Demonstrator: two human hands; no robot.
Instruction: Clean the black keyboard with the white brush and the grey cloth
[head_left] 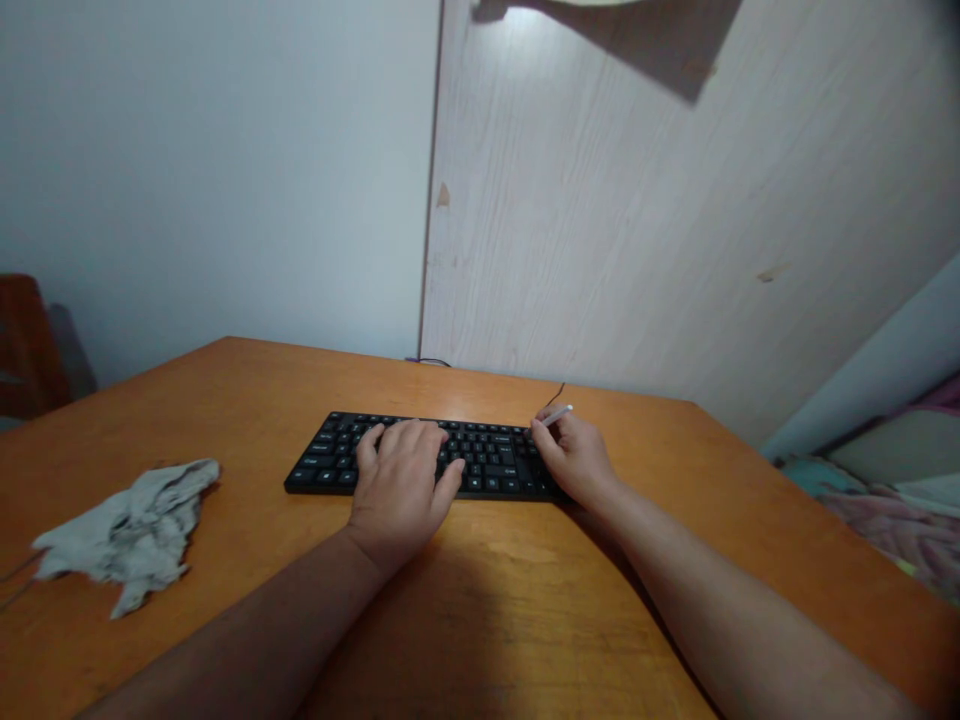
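A black keyboard (487,470) lies flat on the wooden table. My left hand (401,480) rests palm down over its left-middle keys, fingers spread, holding nothing. At the keyboard's right end, my right hand (576,455) is closed around a slim white stick (559,413). One end of the stick points up and to the right out of the fingers; its lower end is hidden by the hand, so I cannot tell its exact kind or whether it touches the keys.
A crumpled, stained grey-white cloth (146,530) lies on the table (525,590) at the left. A thin dark cable (556,393) runs behind the keyboard. Walls stand behind the table. A wooden chair (30,340) is at far left, and fabric bedding (885,510) lies beyond the right edge.
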